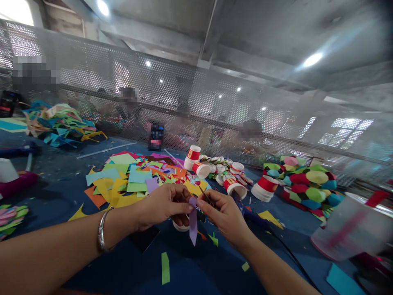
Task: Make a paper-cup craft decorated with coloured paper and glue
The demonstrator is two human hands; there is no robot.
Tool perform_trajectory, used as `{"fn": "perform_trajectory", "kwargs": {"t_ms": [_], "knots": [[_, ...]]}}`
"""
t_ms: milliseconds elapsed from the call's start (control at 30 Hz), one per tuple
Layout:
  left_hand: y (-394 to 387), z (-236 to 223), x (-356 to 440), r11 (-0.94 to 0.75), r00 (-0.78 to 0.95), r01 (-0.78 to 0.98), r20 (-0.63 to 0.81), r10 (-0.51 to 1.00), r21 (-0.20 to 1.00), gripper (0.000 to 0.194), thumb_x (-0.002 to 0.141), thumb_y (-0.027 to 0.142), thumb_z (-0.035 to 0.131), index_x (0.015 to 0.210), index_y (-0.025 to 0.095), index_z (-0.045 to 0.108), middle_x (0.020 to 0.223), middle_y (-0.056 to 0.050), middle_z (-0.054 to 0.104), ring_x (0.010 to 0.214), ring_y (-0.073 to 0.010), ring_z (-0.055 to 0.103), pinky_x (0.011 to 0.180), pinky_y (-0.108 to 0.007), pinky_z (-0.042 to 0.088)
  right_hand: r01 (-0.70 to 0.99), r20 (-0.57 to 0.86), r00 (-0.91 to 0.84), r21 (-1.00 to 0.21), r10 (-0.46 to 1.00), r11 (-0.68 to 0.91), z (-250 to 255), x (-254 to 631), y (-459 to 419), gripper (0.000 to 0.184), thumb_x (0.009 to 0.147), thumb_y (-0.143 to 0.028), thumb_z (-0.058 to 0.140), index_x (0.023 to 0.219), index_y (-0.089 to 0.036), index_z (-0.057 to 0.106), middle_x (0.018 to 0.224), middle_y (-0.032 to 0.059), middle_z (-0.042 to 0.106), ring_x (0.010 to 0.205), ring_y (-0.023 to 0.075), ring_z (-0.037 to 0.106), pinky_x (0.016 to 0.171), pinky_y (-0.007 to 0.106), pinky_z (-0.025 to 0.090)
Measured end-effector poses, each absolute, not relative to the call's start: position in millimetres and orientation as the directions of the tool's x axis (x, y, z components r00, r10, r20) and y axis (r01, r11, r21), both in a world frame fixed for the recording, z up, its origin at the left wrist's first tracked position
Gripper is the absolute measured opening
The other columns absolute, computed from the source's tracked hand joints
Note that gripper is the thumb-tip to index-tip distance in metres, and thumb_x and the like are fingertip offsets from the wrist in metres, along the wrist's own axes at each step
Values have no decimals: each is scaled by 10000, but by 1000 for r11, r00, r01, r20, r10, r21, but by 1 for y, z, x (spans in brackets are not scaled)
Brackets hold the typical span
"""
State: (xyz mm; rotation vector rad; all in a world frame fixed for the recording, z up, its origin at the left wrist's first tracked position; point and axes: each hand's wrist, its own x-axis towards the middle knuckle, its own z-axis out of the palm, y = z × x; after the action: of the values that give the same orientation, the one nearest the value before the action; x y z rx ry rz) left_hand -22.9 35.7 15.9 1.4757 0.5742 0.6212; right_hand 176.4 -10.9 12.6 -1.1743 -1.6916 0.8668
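Note:
My left hand (175,203) is closed, pinching a narrow purple paper strip (193,227) with a pointed lower end. Close beside it, my right hand (225,215) is also closed, thumb and finger at the strip's upper end. From its fingers a thin dark pointed tool (205,192) sticks out toward the upper left; its kind does not show clearly. Partly hidden below my hands is a white round rim (180,226), like a paper cup's. Beyond them lies a heap of coloured paper scraps (123,176).
Red-and-white paper cups (265,188) lie right of the heap. Coloured paper balls (313,180) sit farther right, near a translucent bucket (346,229). A black cable (288,250) crosses the right side. Cut paper (58,123) is piled left. A perforated metal screen (172,94) stands behind.

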Motion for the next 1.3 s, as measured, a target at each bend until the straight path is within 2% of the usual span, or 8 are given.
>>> {"fn": "perform_trajectory", "kwargs": {"t_ms": [167,300,500,700,1300], "knots": [[35,19,-25,44,700,-53,6,714,998,272,761,364,759,832,164,587,715,-30,734,607,-124,665,606,-243,501,330,228,-187,-902,956,279,12,176,-11,371,921,-530,615,841,-167,604,654,-58,414,546,83,299,489,242,230],[34,21,-25,87,652,-97,-3,758,991,274,723,352,798,808,155,628,711,-22,733,609,-119,667,605,-235,506,336,252,-214,-888,944,313,13,176,-13,387,962,-545,542,832,-181,565,643,-63,380,552,91,291,499,248,223],[33,23,-24,134,646,-137,-14,763,982,276,675,346,855,766,134,702,737,-20,734,677,-107,676,670,-218,519,454,309,-220,-807,925,378,16,175,-17,375,965,-523,537,814,-182,574,698,-34,446,630,117,379,557,255,294],[31,17,-22,163,661,-183,-1,750,969,271,659,349,873,738,148,710,721,-5,727,677,-111,673,702,-245,532,523,338,-221,-751,915,404,17,174,-18,387,963,-523,526,758,-196,533,692,-34,442,649,129,391,587,269,319],[31,14,-19,224,699,-203,-18,715,953,264,682,320,870,759,133,702,740,-22,725,696,-121,683,718,-261,524,560,333,-238,-720,912,409,15,174,-21,396,980,-534,496,801,-196,598,702,-13,510,650,139,447,587,281,338]]}}
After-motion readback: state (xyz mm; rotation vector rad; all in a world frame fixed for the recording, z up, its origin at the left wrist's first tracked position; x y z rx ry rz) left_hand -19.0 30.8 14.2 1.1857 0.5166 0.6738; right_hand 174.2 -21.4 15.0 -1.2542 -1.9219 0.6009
